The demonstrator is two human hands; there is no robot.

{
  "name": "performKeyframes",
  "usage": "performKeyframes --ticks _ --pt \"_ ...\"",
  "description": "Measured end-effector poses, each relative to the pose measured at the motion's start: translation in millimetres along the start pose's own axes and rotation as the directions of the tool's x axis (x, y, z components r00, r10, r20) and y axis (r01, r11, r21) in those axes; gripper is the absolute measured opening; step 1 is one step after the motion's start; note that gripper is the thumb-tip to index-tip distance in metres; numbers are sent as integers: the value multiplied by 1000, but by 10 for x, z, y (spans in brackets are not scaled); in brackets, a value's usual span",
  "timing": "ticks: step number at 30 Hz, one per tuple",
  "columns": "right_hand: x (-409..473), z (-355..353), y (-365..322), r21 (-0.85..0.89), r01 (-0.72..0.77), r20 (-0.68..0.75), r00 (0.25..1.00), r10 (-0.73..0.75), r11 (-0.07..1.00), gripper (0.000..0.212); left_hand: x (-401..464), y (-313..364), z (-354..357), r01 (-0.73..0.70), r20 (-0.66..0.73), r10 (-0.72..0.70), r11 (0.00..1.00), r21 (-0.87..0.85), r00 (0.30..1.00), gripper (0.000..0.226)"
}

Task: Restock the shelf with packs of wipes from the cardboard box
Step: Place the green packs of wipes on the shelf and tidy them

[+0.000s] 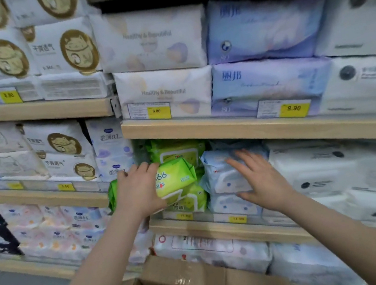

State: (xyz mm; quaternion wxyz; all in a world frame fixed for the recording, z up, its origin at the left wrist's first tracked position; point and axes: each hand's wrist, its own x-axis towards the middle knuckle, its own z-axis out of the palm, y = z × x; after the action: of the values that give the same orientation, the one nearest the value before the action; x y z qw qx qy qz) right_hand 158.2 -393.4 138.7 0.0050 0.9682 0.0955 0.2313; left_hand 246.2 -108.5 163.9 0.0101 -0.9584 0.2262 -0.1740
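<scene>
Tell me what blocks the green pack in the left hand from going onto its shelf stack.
Nothing visible blocks it. The left hand holds the green pack right at the green stack, under the shelf board. The right hand rests on the neighbouring blue pack, beside the path.

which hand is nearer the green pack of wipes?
Left. The left hand grips the green pack at the shelf front, fingers curled over its top. The right hand lies flat on the pale blue pack beside it, apart from the green one.
</scene>
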Motion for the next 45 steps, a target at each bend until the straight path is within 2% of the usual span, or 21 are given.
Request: performKeyframes --ticks 4,9,14,19,22,25,28,30,33,37,41,45 --pt "72 157 51 -22 -52 -17 999 52 998 80 367 18 -35 -60 13 60 997 43 998 96" --pt "89 306 57 -42 -100 -142 985 93 994 80 790 256 -10 -137 52 137 990 -17 989 95" --pt "109 350 43 -39 -117 -178 978 109 992 74 1018 54 264 -124 214 159 978 -169 964 104" --pt "97 354 22 -37 -134 -204 971 124 990 69 1175 21 308 -119 319 179 973 -198 931 111" --pt "99 352 -12 -31 -152 -203 969 143 988 68 1094 20 336 -122 225 169 970 -210 959 109" --pt "102 362 -21 -28 -155 -190 971 146 988 68 933 6 371 -161 54 176 966 -204 983 103" --pt "125 304 -12 -22 -148 -147 979 143 989 68 766 61 317 -162 -2 165 970 -183 986 95" --pt "125 212 -26 11 -119 -120 986 119 993 66 636 136 263 -186 -64 177 961 -203 982 85" --pt "5 33 -21 93 -39 -66 997 45 995 61 374 377 165 -309 -236 250 914 -261 939 61" --pt "-393 -232 177 82 -27 -55 998 32 996 57 69 900 23 -419 -251 351 852 -315 902 56" --pt "-911 -476 474 50 -86 -50 995 89 995 58 -64 1505 -55 -483 -234 424 803 -350 875 55" --pt "-1420 -658 869 3 -158 -55 986 158 987 61 -89 2239 -120 -563 -276 491 731 -385 826 50"
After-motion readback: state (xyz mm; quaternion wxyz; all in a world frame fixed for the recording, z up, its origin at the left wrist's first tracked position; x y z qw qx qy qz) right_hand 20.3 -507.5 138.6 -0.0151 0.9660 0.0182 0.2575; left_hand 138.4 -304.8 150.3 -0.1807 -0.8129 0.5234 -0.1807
